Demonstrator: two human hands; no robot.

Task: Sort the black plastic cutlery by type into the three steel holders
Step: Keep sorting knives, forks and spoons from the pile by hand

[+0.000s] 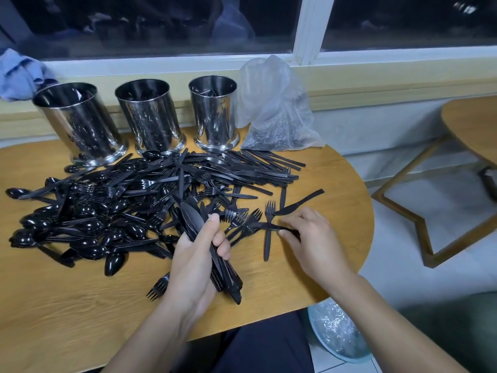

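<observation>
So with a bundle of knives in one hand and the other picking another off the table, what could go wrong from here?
1. The left hand grips a thick bundle of knives; adding more could let some slip out.
2. The right hand pinches a knife lying across a fork; lifting it may drag the fork along.
3. The holders stand behind the pile; reaching over might scatter cutlery.

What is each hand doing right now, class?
Left hand: grips a bundle of knives.
Right hand: pinches one knife on the table.
</observation>
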